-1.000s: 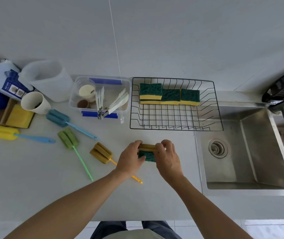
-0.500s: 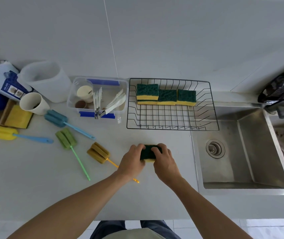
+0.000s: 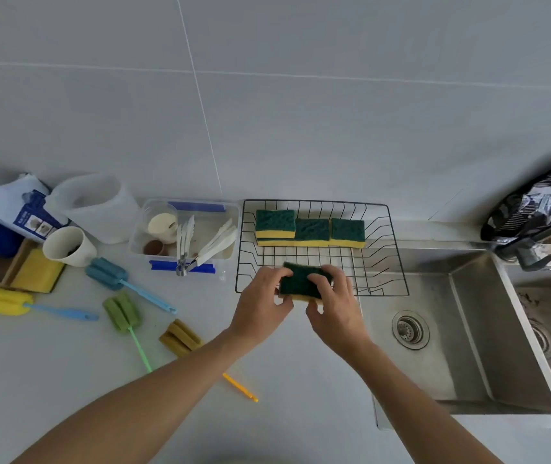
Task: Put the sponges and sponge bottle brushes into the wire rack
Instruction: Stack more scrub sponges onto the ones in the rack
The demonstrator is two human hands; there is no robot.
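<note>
Three sponges (image 3: 311, 228) sit in a row along the far side of the wire rack (image 3: 398, 259). I hold a fourth sponge (image 3: 301, 283) over the rack's near edge, left hand (image 3: 260, 304) and right hand (image 3: 332, 304) both pinching it, green side up. Left to do, by my count: this sponge, plus four bottle brushes on the counter: teal (image 3: 106, 273), yellow (image 3: 6, 301), green (image 3: 121, 311), mustard (image 3: 180, 337).
</note>
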